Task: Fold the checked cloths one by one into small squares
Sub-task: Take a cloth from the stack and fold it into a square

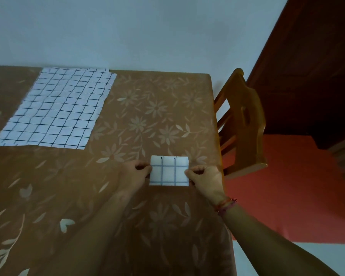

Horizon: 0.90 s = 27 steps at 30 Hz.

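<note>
A small folded white checked cloth (169, 170) lies as a square on the brown floral tablecloth (139, 116), near the table's right edge. My left hand (134, 173) pinches its left edge with curled fingers. My right hand (204, 176) pinches its right edge the same way; a red thread bracelet circles that wrist. A stack of unfolded white cloths with dark check lines (58, 108) lies spread flat at the far left of the table, reaching the back edge.
A wooden chair (241, 124) stands right beside the table's right edge. A pale wall runs behind the table. A dark wooden door (307, 66) and red floor (283, 186) lie to the right.
</note>
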{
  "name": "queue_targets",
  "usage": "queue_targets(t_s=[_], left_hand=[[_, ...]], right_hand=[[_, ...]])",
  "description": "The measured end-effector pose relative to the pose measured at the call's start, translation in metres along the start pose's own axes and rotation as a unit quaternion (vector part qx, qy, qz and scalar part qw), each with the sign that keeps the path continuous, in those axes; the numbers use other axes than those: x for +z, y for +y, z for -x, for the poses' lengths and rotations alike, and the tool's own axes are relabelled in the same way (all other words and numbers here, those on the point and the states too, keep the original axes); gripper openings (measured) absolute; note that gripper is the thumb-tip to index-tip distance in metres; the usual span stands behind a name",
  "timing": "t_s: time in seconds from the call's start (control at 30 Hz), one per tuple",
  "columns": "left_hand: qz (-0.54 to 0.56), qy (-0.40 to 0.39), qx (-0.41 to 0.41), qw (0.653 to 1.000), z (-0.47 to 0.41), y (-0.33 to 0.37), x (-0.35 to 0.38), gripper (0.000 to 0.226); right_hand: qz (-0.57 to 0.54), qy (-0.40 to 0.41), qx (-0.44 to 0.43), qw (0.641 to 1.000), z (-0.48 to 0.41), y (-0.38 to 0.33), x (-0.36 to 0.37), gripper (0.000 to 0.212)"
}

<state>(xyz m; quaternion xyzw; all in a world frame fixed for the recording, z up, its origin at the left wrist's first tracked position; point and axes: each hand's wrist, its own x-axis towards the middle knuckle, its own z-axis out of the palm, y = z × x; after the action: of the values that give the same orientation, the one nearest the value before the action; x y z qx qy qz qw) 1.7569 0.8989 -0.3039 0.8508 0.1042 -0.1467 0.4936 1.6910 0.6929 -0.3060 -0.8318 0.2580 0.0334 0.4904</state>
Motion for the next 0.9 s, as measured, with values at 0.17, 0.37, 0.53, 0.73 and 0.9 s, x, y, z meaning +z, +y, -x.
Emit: queue_targets(t_s=[0.17, 0.37, 0.53, 0.73, 0.9], left_hand=[[-0.079, 0.013, 0.034, 0.996, -0.025, 0.001, 0.019, 0.018], [-0.109, 0.008, 0.032, 0.993, -0.039, -0.002, 0.033, 0.021], [-0.125, 0.016, 0.039, 0.991, -0.041, -0.003, 0.035, 0.021], [-0.157, 0.031, 0.118, 0.980, -0.037, -0.011, 0.029, 0.017], [-0.251, -0.029, 0.308, 0.917, -0.031, -0.034, 0.026, 0.039]], right_hand=[[0.024, 0.028, 0.000, 0.999, -0.025, 0.009, 0.004, 0.008], [0.047, 0.028, 0.006, 0.998, -0.042, 0.019, 0.008, 0.011], [0.063, 0.022, -0.006, 0.998, -0.044, 0.021, 0.012, 0.012], [0.129, 0.036, -0.081, 0.988, -0.042, 0.021, 0.008, 0.017], [0.185, 0.033, -0.222, 0.957, -0.032, 0.012, 0.030, 0.033]])
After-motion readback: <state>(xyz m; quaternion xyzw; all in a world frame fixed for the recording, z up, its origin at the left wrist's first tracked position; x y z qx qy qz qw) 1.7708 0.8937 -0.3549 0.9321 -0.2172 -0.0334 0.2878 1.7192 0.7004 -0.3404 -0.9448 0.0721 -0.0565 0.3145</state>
